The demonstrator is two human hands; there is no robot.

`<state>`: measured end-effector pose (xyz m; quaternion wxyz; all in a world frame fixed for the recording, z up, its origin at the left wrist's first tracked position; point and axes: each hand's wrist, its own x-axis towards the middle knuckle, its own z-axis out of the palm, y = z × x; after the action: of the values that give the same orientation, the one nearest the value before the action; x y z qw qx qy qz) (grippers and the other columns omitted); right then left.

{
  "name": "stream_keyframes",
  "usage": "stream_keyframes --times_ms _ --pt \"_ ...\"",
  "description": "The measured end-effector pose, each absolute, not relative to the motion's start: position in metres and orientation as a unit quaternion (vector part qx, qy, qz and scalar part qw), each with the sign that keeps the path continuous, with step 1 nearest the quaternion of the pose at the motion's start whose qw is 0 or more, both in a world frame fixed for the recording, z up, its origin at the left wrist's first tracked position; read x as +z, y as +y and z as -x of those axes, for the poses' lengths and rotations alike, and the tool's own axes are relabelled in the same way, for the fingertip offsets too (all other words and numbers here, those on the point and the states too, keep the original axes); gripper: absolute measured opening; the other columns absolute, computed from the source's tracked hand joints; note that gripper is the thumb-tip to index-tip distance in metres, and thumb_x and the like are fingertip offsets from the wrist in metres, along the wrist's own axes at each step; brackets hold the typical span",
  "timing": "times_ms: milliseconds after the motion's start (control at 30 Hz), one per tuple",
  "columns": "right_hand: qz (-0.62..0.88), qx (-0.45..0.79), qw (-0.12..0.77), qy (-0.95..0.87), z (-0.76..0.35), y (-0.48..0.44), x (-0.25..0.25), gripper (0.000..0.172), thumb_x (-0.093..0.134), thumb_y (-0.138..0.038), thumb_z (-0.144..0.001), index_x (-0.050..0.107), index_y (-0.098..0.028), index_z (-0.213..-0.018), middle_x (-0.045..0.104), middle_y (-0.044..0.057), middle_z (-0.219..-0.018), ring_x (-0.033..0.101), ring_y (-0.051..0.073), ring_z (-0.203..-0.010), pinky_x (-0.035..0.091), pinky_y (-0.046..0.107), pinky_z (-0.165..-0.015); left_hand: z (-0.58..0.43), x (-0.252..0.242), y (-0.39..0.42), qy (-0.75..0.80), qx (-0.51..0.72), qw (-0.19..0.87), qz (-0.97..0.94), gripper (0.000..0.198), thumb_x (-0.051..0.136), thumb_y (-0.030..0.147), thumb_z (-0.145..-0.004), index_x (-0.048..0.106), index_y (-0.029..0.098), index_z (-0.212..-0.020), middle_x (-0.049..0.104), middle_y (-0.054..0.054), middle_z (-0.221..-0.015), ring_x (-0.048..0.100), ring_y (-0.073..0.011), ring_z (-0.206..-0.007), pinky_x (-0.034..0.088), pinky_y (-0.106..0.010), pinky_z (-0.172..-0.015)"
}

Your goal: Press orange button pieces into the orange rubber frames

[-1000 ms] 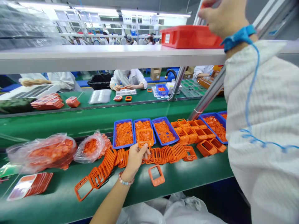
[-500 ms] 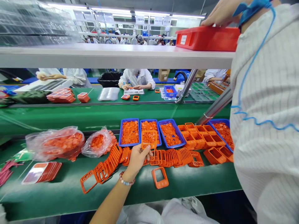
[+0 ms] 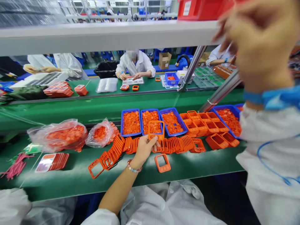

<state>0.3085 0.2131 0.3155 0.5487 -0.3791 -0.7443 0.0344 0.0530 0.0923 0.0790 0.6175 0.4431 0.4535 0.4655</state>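
My left hand, with a beaded bracelet at the wrist, pinches an orange plastic frame by its lower edge and holds it upright over the table. Below and to both sides runs a row of similar leaning frames. A single orange frame lies flat just in front of that row. High on the right, close to the camera, is my right hand with a blue wrist strap. Motion smears its fingers, so whether they hold anything is unclear. Above it, a red bin stands on the shelf.
Blue trays of small orange pieces stand behind the row. Stacked frames are to their right. Bagged orange parts and a stack of panels lie left. A shelf and slanted post cross the space; co-workers sit opposite.
My right hand has left the red bin and come down and toward the camera. The view has tilted down. My left hand keeps holding the orange frame.
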Motion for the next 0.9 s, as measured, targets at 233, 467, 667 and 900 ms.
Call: stream_keyframes --times_ms 233,467,667,900 --pt "0.47 0.261 0.412 -0.735 -0.264 0.102 0.12 0.046 0.069 -0.034 -0.087 0.067 -0.032 -0.133 0.077 0.005 -0.108 0.074 0.024 -0.083 0.061 0.037 -0.07 -0.071 0.068 0.092 0.442 0.455 0.649 -0.42 0.047 0.068 0.06 -0.079 0.061 0.015 -0.069 0.065 -0.003 -0.056 0.049 -0.0071 -0.04 0.029 -0.022 -0.042" --pt "0.462 0.494 0.442 -0.589 -0.246 0.075 0.05 0.035 0.059 -0.042 -0.094 0.073 -0.031 -0.124 0.078 0.003 -0.108 0.075 0.025 -0.085 0.063 0.039 -0.074 -0.09 0.051 0.082 0.424 0.386 0.671 -0.471 0.065 0.051 0.075 -0.085 0.063 0.014 -0.069 0.067 -0.007 -0.058 0.052 -0.0088 -0.042 0.03 -0.022 -0.043" --pt "0.496 0.542 0.504 -0.454 -0.25 0.069 0.03 0.028 0.072 -0.045 -0.082 0.081 -0.023 -0.097 0.08 0.007 -0.093 0.075 0.023 -0.07 0.065 0.037 -0.063 -0.061 0.033 0.092 0.528 0.317 0.49 -0.618 0.068 0.036 0.068 -0.096 0.071 0.013 -0.077 0.071 -0.008 -0.067 0.061 -0.0144 -0.052 0.045 -0.026 -0.054" --pt "0.48 0.585 0.502 -0.418 -0.253 0.059 0.018 0.033 0.078 -0.045 -0.077 0.08 -0.019 -0.096 0.079 0.008 -0.079 0.077 0.025 -0.071 0.066 0.036 -0.064 -0.035 0.024 0.175 0.609 0.107 0.185 -0.764 0.029 0.052 0.03 -0.097 0.075 0.019 -0.11 0.077 -0.007 -0.087 0.07 -0.0223 -0.085 0.05 -0.031 -0.081"
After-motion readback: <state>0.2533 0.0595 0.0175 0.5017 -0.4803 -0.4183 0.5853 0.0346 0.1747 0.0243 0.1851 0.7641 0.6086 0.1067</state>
